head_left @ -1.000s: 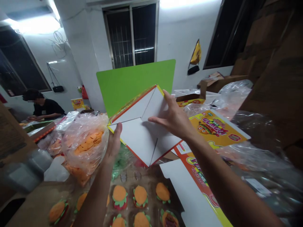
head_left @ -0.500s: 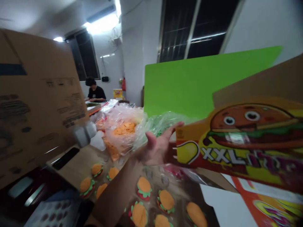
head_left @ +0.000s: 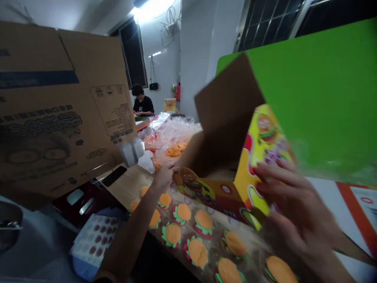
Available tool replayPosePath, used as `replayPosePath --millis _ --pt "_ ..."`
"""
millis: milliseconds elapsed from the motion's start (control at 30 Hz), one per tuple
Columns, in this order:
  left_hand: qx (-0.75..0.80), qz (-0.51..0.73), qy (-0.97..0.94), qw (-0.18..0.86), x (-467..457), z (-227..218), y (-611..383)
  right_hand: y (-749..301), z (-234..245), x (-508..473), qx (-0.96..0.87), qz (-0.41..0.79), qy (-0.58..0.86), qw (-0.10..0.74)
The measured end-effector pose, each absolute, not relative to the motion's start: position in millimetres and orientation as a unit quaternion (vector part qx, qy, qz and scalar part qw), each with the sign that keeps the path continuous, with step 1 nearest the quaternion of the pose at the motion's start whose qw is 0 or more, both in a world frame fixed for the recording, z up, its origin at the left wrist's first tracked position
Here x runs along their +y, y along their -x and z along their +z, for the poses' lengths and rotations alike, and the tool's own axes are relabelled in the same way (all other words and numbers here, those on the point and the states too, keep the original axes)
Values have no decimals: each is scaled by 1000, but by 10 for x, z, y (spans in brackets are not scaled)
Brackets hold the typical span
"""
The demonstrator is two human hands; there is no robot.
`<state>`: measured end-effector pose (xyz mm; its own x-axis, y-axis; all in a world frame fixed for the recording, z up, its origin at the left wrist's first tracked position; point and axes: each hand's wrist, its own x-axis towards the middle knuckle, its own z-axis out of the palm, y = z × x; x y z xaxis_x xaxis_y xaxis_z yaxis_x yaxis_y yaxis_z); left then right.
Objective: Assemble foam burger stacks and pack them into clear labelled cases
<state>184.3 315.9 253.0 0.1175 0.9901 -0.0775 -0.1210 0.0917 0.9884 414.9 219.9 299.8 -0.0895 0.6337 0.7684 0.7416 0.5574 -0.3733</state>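
Note:
An open cardboard display box printed with a cartoon hamburger is held up in front of me, tilted, its brown inside and raised back flap showing. My left hand grips its left front corner with closed fingers. On the yellow right side panel, my right hand presses its fingers, the thumb lower down near the bottom edge; this hand is slightly blurred. Below the box, several small toy-like burgers with orange buns and green frilled edges lie in rows on the brown work surface. My left forearm passes over part of them.
A large brown carton stands at the left. Near it are a dark phone and a sheet of round stickers. Plastic bags of orange pieces lie behind. A green board rises at right. A person sits far back.
The box has turned and moved left, so its open inside now shows. My left hand, open beside it before, now grips its corner. My right hand has come into view on its side.

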Motion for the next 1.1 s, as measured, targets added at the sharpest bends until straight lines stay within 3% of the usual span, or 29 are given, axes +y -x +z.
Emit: replayPosePath --millis 267,533,733,933,1100 --pt "628 609 -446 190 3367 2578 -1120 -4473 2766 2284 -692 -90 566 439" --pt "776 539 -322 -63 2469 1703 131 -4300 2561 2018 -746 -13 515 421" --pt "800 502 -317 -88 2320 1454 674 -3959 2417 2121 -775 26 469 423" --pt "803 484 -348 20 2487 1665 1433 -4154 2244 2070 -754 43 513 409" --pt "793 465 -380 96 2836 1527 1509 -4231 2167 2012 -729 55 543 413"
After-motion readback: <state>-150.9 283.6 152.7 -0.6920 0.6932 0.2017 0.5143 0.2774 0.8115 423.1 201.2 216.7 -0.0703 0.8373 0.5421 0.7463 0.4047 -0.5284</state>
